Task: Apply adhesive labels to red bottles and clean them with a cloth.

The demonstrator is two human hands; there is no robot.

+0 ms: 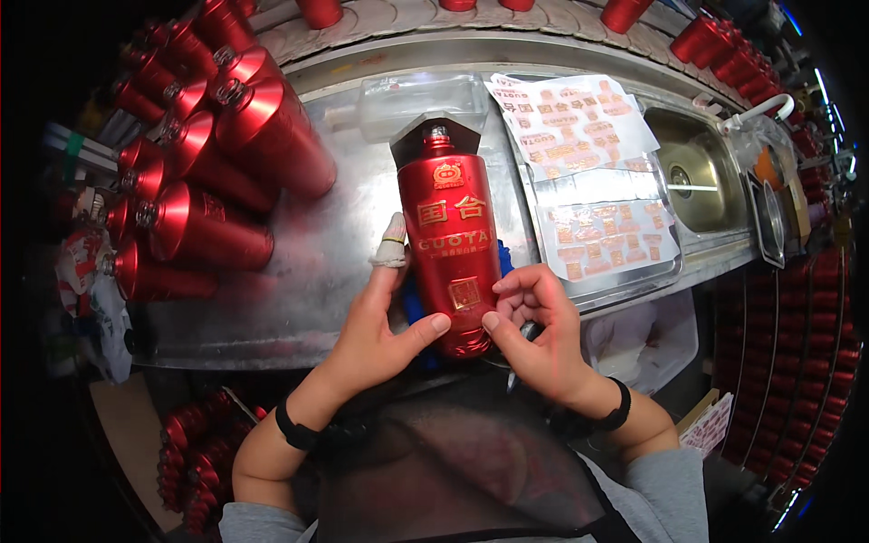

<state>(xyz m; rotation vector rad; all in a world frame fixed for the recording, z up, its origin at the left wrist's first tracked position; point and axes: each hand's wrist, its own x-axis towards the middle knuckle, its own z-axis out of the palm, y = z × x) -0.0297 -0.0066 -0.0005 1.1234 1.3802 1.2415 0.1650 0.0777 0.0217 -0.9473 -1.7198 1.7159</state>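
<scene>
A glossy red bottle [453,226] with gold lettering lies in front of me, its neck pointing away and its base toward me. My left hand [385,317] grips its left side, thumb on the front near the base and fingers along the edge. One finger wears a whitish finger cover [390,244] with a band. At the lower right edge, my right hand [541,330] has its thumb against the bottle beside a square gold mark [464,294], its other fingers curled. A dark angular piece [464,138] shows behind the neck, and blue cloth [415,300] peeks out underneath.
Several red bottles [276,136] crowd the metal table's left side. Decal sheets [593,136] lie on a tray [543,262] at right, beside a sink [692,172]. A clear plastic box [421,100] stands behind. Along the back runs a conveyor [389,23] carrying red bottles.
</scene>
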